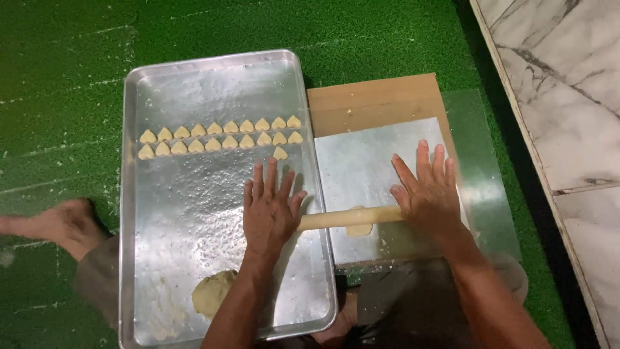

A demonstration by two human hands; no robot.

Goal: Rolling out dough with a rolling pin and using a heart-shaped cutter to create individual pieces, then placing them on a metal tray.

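Dough (359,229) lies under rolling pin (349,218), between left hand (270,210) and right hand (429,194).

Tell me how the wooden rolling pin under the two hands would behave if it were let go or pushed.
The rolling pin is a plain round cylinder, so it would probably roll freely across the smooth metal sheet. It looks stiff, spanning left hand to right hand without bending. The small dough piece beneath it might slow or stop it.
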